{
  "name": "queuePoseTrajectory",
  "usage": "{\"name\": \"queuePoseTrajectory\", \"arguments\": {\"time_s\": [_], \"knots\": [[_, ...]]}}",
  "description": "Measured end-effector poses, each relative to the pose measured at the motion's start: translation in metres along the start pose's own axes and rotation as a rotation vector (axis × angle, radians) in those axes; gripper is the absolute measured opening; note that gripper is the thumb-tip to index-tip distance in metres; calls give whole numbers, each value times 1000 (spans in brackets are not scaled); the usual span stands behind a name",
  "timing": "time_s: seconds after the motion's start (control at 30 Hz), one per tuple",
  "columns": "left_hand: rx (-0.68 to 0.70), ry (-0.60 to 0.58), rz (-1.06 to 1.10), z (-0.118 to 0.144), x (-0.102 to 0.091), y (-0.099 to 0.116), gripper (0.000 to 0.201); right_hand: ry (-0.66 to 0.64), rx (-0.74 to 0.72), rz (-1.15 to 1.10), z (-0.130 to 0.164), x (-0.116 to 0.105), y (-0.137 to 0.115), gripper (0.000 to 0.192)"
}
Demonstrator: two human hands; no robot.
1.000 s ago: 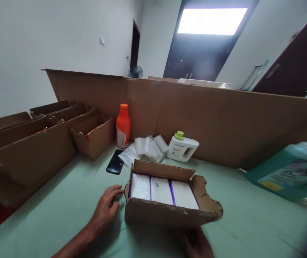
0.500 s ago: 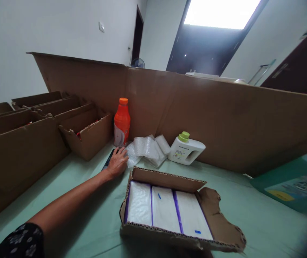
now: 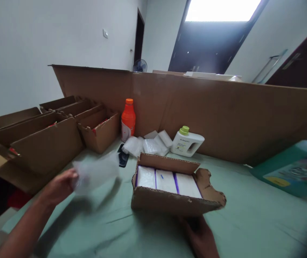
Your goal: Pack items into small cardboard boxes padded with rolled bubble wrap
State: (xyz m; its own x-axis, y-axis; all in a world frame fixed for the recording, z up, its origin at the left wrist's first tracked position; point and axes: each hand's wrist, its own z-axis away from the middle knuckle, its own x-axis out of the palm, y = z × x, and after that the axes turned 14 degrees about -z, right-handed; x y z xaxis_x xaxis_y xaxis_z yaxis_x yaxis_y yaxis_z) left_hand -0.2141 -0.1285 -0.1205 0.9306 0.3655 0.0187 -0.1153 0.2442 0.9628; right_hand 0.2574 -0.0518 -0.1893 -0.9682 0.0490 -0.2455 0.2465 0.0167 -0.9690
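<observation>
My left hand [image 3: 62,186] pinches a clear sheet of bubble wrap [image 3: 97,173], blurred by motion, above the green cloth at the left. An open cardboard box [image 3: 169,202] in the middle holds white packs with purple edges [image 3: 165,181]. Against its lower near edge is my right hand [image 3: 199,234], with a dark patch between thumb and fingers. The fingertips are partly hidden there, so what they grip is unclear. More folded bubble wrap [image 3: 152,146] lies behind the box. A black phone-like object [image 3: 122,156] rests beside that pile.
An orange bottle [image 3: 128,120] and a white jug with a green cap [image 3: 187,143] stand along the cardboard wall [image 3: 223,114]. Several open cardboard boxes [image 3: 48,143] line the left. A large green container [image 3: 293,170] is at the right.
My left hand has drawn back from beside the bubble wrap pile toward the near left, carrying one sheet. The black object is uncovered. My right hand has come into clearer view below the box.
</observation>
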Motion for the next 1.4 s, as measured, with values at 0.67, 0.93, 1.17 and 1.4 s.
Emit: {"name": "queuePoseTrajectory", "arguments": {"time_s": [0.67,0.93,1.17,1.4], "knots": [[317,-314,-447,11,155,-47,19,-63,-55,-54,-16,15,-14,56],[394,-238,-495,-29,172,-34,20,-25,-120,13,-57,34,-16,54],[459,-263,-504,-33,189,-30,14,26,-107,41,-63,29,-7,53],[454,-240,-516,-52,208,-26,16,33,-121,44,-91,24,-17,53]]}}
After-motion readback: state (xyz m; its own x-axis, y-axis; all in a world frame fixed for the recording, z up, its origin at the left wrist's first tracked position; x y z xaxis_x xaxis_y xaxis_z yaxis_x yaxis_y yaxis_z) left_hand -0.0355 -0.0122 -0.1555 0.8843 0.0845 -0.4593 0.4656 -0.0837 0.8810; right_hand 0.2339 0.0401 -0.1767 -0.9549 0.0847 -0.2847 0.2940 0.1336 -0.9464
